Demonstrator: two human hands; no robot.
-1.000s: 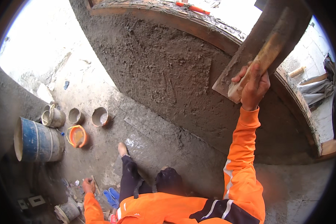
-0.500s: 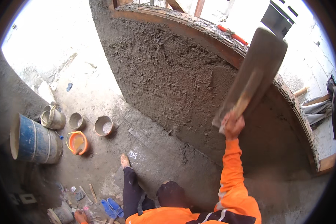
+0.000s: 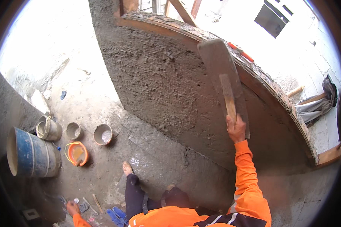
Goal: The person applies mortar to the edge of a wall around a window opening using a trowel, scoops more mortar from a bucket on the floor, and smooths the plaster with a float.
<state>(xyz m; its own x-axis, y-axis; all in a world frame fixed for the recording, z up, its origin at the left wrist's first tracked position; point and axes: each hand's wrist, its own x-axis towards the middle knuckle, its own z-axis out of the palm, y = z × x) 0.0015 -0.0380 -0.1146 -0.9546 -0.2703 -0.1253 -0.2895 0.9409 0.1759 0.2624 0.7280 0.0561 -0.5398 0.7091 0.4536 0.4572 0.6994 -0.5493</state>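
My right hand (image 3: 236,128) is wrapped round the wooden handle of a long, mortar-smeared plastering float (image 3: 216,62). The float's blade lies against the rough grey plaster of the wall (image 3: 151,72), its top end near the wooden frame along the wall's upper edge. To the right of the rough patch the plaster looks smoother. Low at the left, away from the wall, my left hand (image 3: 72,208) hangs with loosely bent fingers, and nothing shows in it.
A blue drum (image 3: 38,153) stands at the left beside several buckets, including an orange bucket (image 3: 78,153) holding murky liquid. Blue sandals (image 3: 117,216) and wood scraps lie on the floor. An orange-handled tool (image 3: 240,52) rests on the wooden ledge (image 3: 276,89). Cloth hangs at the far right.
The float has swung left and turned from leaning right to leaning left, its top end now before the wooden frame. My left hand has risen further into view at lower left.
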